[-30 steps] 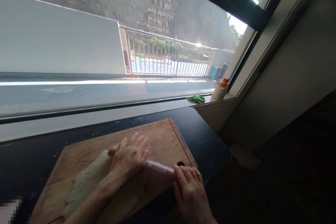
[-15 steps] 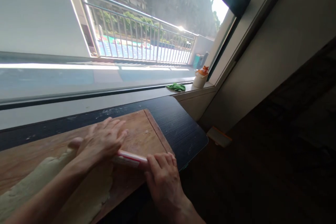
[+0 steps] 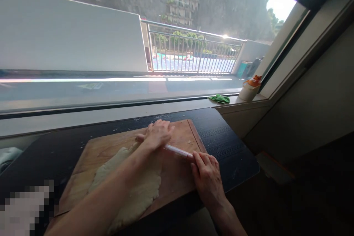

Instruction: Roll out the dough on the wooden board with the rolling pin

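A rolling pin [image 3: 179, 151] lies slantwise over the far right part of a flattened sheet of dough [image 3: 138, 199] and the bare board beside it. My left hand [image 3: 159, 134] rests palm down over the pin's middle, fingers bent across it, with the pin's pale rounded end [image 3: 139, 138] showing past the hand. Around the pin's near right end, my right hand [image 3: 207, 169] is closed. The dough is pale with an uneven edge, and my left forearm covers part of it. Beneath is a wooden board [image 3: 179, 180].
The board sits on a black table [image 3: 224, 143] against a window sill. A green cloth [image 3: 219, 99] and a white container with an orange top [image 3: 249, 88] stand on the sill. A blurred-out patch [image 3: 24, 210] covers the lower left.
The view has swung left, showing more of the board, dough and table. Both hands stay on the rolling pin; the left fingers look more bent than before.
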`<state>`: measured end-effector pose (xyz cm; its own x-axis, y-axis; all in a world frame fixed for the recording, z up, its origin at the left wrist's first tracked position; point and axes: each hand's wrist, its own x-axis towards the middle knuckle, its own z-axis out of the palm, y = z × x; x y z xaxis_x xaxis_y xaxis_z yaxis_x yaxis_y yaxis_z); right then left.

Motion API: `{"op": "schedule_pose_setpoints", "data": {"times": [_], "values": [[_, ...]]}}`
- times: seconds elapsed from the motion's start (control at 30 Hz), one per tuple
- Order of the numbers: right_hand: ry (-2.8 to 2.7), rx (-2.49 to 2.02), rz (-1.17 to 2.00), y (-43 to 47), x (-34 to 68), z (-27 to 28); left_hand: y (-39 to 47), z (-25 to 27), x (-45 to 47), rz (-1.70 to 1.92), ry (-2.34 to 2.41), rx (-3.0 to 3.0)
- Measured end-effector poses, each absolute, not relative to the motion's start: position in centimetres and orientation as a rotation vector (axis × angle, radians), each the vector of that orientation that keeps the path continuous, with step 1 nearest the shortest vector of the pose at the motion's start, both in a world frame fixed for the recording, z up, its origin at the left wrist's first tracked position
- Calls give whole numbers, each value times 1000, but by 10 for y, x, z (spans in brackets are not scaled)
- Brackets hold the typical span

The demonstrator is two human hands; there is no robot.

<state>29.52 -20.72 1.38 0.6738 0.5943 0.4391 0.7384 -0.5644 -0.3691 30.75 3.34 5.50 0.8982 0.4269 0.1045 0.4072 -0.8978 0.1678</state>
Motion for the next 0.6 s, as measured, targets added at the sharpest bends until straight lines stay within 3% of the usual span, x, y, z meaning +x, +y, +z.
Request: {"op": "schedule_pose_setpoints", "data": {"times": [0.37, 0.6], "values": [[-1246, -2235, -488, -220, 273, -6, 15, 25, 188, 485, 529, 3002], [-1161, -2342, -386, -202, 296, 13, 35, 45, 266, 290, 611, 2933]]}}
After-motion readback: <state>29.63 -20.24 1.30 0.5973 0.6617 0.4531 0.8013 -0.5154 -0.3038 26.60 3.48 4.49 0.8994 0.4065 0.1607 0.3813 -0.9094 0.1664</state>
